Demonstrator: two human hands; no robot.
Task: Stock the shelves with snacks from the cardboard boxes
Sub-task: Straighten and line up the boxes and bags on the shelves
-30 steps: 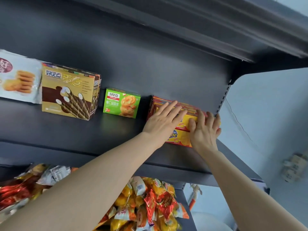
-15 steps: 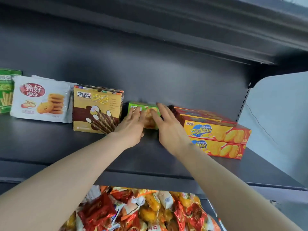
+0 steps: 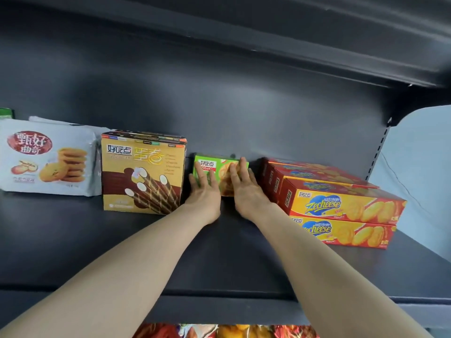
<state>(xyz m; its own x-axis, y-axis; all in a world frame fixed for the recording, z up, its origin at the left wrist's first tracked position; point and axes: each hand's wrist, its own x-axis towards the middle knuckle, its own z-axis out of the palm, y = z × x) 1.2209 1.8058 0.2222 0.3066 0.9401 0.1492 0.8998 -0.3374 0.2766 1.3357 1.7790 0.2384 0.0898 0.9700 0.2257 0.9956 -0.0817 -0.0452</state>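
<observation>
A small green biscuit box stands at the back of the dark shelf, between a gold and brown wafer roll box and a stack of red and yellow Zecheese boxes. My left hand lies flat against the green box's front left, fingers straight. My right hand presses its front right the same way. Both hands cover much of the box's face.
A white cookie bag lies at the far left, with a green pack just behind it at the frame edge. Wrapped sweets fill the shelf below. Another shelf overhangs above. A pale wall is at the right.
Both hands left the Zecheese boxes and moved left onto the green box. The view has shifted so the stacked boxes sit at the right.
</observation>
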